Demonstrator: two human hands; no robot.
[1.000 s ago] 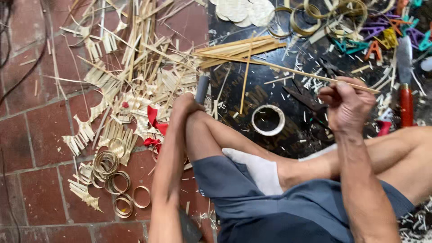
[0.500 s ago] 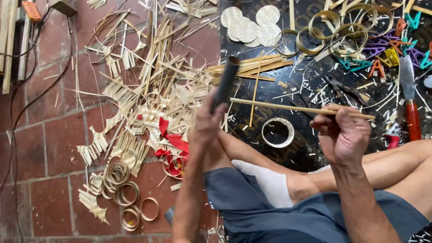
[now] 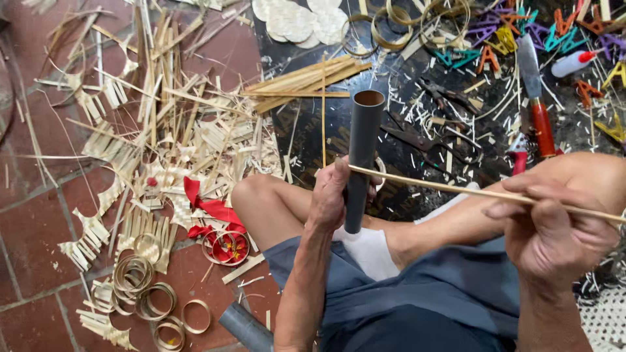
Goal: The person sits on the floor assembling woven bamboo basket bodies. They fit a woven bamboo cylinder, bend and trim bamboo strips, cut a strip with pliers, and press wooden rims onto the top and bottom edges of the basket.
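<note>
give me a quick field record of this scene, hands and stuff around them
left hand: left hand grips an upright grey tube
right hand: right hand pinches a thin bamboo strip
contact: strip's far end meets the tube at the left hand
floor left: bamboo scraps, rings, red ribbon
floor right: knife, coloured shapes

Bamboo craft workshop, floor strewn with bamboo strips (image 3: 163, 124), rings (image 3: 147, 293)

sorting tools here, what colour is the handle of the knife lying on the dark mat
Red, seen clearly in the head view: the knife has a red handle and grey blade.
</note>
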